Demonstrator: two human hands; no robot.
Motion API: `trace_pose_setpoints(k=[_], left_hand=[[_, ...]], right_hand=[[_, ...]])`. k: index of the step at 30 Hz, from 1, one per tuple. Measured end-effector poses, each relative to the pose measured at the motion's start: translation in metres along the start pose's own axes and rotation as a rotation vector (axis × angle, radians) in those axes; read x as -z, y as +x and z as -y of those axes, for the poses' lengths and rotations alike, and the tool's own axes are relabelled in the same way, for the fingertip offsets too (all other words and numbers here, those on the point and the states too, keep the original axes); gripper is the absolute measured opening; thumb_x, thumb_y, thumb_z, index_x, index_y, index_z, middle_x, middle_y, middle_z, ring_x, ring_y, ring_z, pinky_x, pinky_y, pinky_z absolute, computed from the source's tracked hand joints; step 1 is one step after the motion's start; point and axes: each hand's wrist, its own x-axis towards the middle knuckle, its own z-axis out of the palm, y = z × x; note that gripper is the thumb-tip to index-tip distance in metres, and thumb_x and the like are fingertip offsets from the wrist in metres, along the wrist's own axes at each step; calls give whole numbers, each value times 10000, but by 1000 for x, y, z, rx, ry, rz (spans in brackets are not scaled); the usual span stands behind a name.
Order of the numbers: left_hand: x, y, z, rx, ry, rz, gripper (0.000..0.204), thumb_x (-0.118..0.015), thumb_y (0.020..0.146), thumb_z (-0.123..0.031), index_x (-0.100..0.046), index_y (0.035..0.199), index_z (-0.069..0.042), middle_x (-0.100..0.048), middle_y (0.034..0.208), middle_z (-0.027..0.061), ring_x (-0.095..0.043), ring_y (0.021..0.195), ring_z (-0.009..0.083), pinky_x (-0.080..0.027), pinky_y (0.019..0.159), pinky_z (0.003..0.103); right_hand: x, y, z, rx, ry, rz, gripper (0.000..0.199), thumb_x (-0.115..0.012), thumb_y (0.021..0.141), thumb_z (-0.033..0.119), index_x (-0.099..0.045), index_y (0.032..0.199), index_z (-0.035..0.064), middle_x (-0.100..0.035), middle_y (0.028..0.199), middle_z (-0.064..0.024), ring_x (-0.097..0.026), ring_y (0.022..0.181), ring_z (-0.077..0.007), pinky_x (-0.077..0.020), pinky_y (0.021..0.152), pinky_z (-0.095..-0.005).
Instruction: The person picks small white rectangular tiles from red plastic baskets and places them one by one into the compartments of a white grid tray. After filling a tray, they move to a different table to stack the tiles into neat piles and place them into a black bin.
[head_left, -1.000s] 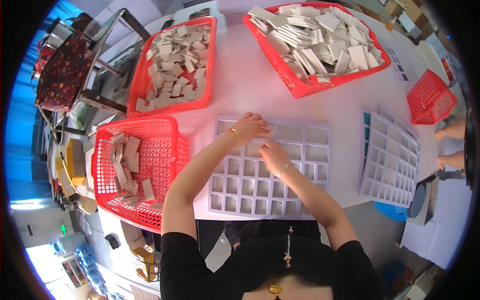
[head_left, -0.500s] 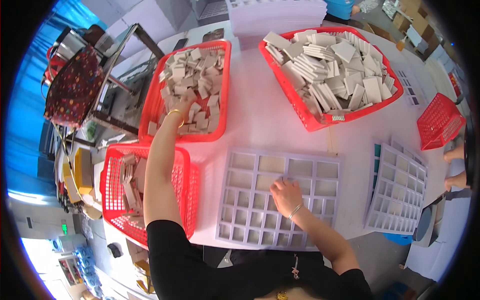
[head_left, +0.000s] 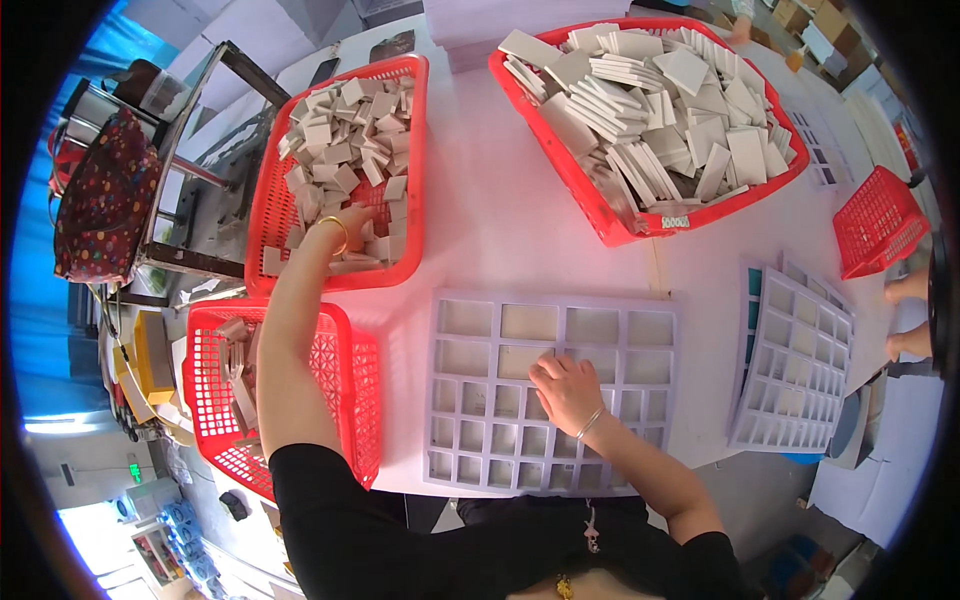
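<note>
Among the small pale tiles (head_left: 345,130) in a shallow red basket (head_left: 415,150), my left hand (head_left: 350,232) reaches down near the basket's front end. Its fingers are partly lost among the tiles, so their grip does not show. A white compartment tray (head_left: 432,395) lies flat in front of me, divided into larger cells at the far side and smaller ones nearer. My right hand (head_left: 570,390) rests over the tray's middle with fingers bent together; whatever is under the fingertips is hidden.
A large red basket (head_left: 560,145) heaped with bigger pale tiles (head_left: 690,130) stands at the back right. Another red basket (head_left: 352,400) with tile pieces sits at left. Compartment trays (head_left: 795,365) are stacked at right, near a small red basket (head_left: 880,225) and another person's hand (head_left: 908,345).
My left hand has shifted toward the near end of the shallow basket. My right hand stays over the tray's middle, slightly farther left on it. The whole view has shifted a little.
</note>
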Motion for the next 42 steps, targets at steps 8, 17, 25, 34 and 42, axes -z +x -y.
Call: trace_pose_setpoints(k=[8,17,25,34,42], left_hand=[[-3,-15,3,-12,-603,189,494,-717,716,-187,-515,1160,-102,-582,966,96,-551,868,182,-468,743,311],[6,-38,-25,-155,-375,-145,487,-762,683,-316,-607,1073,-69,-638,939,126,-610,862,228,-480,772,337],[50,-80,-18,30,-1192,-730,257,-682,801,-209,-628,1009,-68,-609,795,1,-540,651,64,-446,558,237],[49,-170,-256,-443,-699,-186,264,-717,754,-208,-591,896,-24,-573,731,61,-549,694,149,-443,644,294],[5,-162,-257,-182,-877,-440,237,-694,752,-139,-596,943,-39,-602,758,78,-569,669,147,-463,613,298]], right_hand=[[-4,-2,-2,24,2,-64,250,-642,726,155,-579,967,135,-526,1008,5,-525,926,-166,-389,684,-368],[-5,-5,-2,8,-2,-44,240,-633,736,144,-578,969,133,-524,1033,-4,-526,942,-177,-405,686,-383],[-14,0,-15,45,118,-28,237,-630,749,148,-578,980,125,-546,1042,-26,-544,945,-214,-426,717,-408],[75,40,2,-23,1203,-363,375,-633,831,98,-508,1179,40,-602,890,-56,-544,683,-69,-455,579,-221],[14,-10,-9,-274,1065,-281,132,-621,804,61,-579,924,23,-647,787,-78,-621,644,-135,-497,595,-263]])
